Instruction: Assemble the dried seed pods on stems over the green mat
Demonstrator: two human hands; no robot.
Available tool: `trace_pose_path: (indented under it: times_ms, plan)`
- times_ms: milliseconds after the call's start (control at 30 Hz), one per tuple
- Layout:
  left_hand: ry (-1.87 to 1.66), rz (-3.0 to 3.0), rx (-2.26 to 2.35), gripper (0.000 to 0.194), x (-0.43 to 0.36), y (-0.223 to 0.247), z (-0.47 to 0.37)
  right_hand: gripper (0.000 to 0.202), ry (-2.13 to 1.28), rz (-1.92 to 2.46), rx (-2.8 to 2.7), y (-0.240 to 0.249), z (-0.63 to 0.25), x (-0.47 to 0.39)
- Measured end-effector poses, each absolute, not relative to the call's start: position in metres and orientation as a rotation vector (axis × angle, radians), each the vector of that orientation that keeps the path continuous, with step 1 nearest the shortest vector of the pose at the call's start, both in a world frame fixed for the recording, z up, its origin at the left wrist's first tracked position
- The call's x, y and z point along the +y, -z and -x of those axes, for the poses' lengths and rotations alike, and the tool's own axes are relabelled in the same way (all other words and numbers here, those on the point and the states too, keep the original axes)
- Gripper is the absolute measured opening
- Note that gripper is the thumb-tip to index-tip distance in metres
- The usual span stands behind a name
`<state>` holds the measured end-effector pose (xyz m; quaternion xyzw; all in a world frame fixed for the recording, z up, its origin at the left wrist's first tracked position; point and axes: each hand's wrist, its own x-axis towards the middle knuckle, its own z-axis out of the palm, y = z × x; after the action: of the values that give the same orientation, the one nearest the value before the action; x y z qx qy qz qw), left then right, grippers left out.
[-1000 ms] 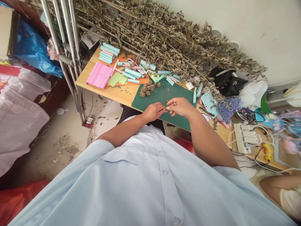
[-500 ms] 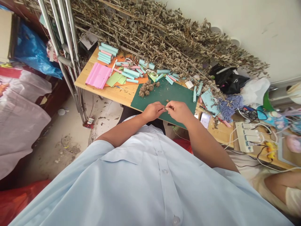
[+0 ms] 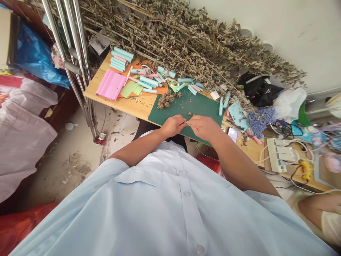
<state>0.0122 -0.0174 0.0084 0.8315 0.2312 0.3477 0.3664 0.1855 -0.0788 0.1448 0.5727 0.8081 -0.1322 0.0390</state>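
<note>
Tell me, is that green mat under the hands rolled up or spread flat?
Spread flat: the green mat lies smooth on the wooden table, straight edges showing, with brown balls clustered on top.

Left hand (image 3: 173, 126) and right hand (image 3: 204, 127) pinch, fingertips (image 3: 184, 123) close together.

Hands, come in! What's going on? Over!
Left hand and right hand close together over green mat; anything held unclear. Brown clumps heaped ahead, leftward. Small brown bit just beyond hands.
</note>
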Motion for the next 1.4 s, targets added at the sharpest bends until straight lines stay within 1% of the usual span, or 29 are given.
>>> trace_pose_path:
  times_ms: [300,433,567,633,700,767,933,1033,1200,1400]
  plan:
    - [-0.892,-2.150,0.571,0.042,-0.016,-0.006,-0.012,0.035,0.309,-1.710,2.316,-0.154,-0.172,-0.072]
    - [-0.882,-2.144,0.591,0.041,-0.015,-0.008,-0.013,0.034,0.328,-1.816,2.389,-0.154,-0.174,-0.073]
    - [-0.879,-2.131,0.588,0.035,-0.015,-0.011,-0.011,0.030,0.447,-2.136,2.533,-0.148,-0.183,-0.077]
    - [-0.875,-2.135,0.585,0.034,-0.015,-0.011,-0.011,0.032,0.585,-2.256,2.542,-0.140,-0.187,-0.079]
    - [-0.868,-2.151,0.580,0.034,-0.015,-0.011,-0.010,0.037,0.750,-2.273,2.529,-0.129,-0.188,-0.081]
    - [-0.864,-2.167,0.577,0.032,-0.015,-0.010,-0.010,0.040,0.844,-2.262,2.525,-0.118,-0.187,-0.082]
    - [-0.851,-2.162,0.619,0.026,-0.017,-0.010,-0.009,0.034,0.894,-2.385,2.463,-0.104,-0.181,-0.082]
    - [-0.843,-2.153,0.626,0.025,-0.018,-0.011,-0.008,0.035,0.936,-2.482,2.438,-0.100,-0.180,-0.084]
    - [-0.843,-2.166,0.633,0.025,-0.020,-0.012,-0.007,0.034,0.920,-2.589,2.434,-0.095,-0.178,-0.092]
    - [-0.837,-2.164,0.619,0.027,-0.020,-0.013,-0.007,0.028,0.728,-2.548,2.620,-0.094,-0.176,-0.099]
